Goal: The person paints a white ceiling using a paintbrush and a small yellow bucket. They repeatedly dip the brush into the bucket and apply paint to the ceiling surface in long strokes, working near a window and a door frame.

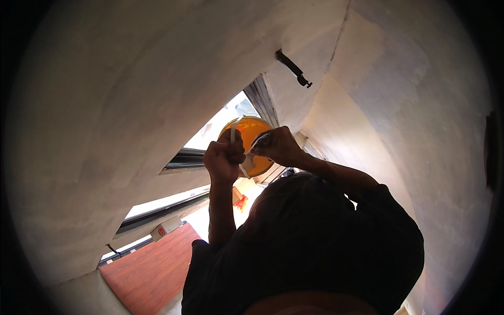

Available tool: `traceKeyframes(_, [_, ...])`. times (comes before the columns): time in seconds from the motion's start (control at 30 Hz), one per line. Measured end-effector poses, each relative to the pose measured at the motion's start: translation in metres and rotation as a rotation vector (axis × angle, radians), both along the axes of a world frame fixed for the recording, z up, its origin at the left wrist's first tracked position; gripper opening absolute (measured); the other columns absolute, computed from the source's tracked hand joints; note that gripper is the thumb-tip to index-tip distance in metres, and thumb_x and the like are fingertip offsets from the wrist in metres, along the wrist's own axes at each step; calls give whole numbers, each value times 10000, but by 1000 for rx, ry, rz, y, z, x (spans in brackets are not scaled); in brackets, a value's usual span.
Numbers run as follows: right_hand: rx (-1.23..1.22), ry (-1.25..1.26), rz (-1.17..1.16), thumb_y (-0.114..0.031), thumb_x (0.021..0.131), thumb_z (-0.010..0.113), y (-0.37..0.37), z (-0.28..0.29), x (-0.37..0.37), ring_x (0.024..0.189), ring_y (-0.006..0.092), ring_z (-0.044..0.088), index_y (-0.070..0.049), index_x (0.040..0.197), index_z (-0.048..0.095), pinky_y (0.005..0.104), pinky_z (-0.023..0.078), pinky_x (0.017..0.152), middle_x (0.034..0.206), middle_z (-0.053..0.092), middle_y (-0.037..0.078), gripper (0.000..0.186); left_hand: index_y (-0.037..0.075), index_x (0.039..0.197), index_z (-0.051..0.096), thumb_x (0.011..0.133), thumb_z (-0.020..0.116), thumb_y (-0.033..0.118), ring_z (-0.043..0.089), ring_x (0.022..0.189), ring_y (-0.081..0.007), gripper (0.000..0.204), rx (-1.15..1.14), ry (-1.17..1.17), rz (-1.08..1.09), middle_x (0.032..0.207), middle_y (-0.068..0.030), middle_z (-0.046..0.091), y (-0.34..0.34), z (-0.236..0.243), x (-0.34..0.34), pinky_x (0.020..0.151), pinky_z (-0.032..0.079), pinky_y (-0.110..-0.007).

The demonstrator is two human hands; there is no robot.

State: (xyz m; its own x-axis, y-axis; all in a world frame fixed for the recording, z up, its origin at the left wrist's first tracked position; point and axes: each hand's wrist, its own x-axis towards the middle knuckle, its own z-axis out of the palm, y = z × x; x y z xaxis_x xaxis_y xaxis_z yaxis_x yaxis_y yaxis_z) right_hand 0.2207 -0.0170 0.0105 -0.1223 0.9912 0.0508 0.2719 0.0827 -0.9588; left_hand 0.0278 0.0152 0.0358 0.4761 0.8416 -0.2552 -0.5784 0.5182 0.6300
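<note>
Both hands' grip closed on orange helmet point(252, 142), left hand point(224, 157), right hand point(281, 147), helmet half hidden

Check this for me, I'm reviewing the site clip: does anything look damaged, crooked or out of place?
Nothing is clearly damaged. Both hands, left hand and right hand, grip an orange helmet by its white strap. A black bracket juts from the plastered wall.

Both arms are raised, with the hands brought close together in front of the body. The left hand point(224, 159) is curled into a tight fist, its bare forearm running straight down from the wrist to a dark sleeve. The right hand point(280, 146) has its fingers point(262, 143) bent and pinched toward the left fist, its forearm slanting down to the right shoulder.
</note>
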Motion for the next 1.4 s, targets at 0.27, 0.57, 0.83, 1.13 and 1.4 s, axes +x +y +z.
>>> traceKeyframes(0.27, [325, -128, -159, -137, 734, 773, 2, -5, 5, 575, 169, 669, 11, 917, 705, 272, 533, 551, 749, 703, 135, 246, -21, 1035, 552, 923, 354, 276, 364, 520, -90, 374, -14, 116, 37, 671, -24, 446, -9, 7, 2, 462, 280, -222])
traceKeyframes(0.57, [651, -461, -20, -137, 699, 791, 2, -37, 14, 625, 218, 645, -102, 1001, 647, 335, 478, 554, 834, 677, 60, 336, 63, 924, 649, 840, 597, 230, 491, 535, -114, 194, 438, 759, 27, 616, 9, 552, -14, 2, 0, 463, 384, -269])
traceKeyframes(0.83, [138, -99, -48, -255, 709, 767, -11, -9, 1, 696, 260, 689, -20, 842, 703, 344, 545, 680, 783, 700, 140, 279, 111, 892, 648, 857, 535, 281, 492, 485, -218, 207, 723, 1192, 123, 598, -56, 569, -9, 15, 20, 503, 426, -318])
traceKeyframes(1.13, [342, -193, -157, -233, 728, 743, -1, -21, 8, 699, 267, 676, -61, 872, 696, 373, 521, 647, 766, 691, 117, 229, 49, 975, 555, 829, 344, 300, 303, 467, -87, 359, -43, 239, 19, 611, 19, 436, -7, 15, 19, 447, 262, -225])
traceKeyframes(1.4, [393, -156, -238, -128, 725, 774, -21, 27, 45, 668, 212, 690, -50, 925, 712, 305, 539, 609, 832, 711, 104, 224, 68, 910, 530, 845, 303, 381, 312, 492, -103, 393, 112, 391, 10, 605, 16, 400, -3, 5, 13, 456, 262, -241])
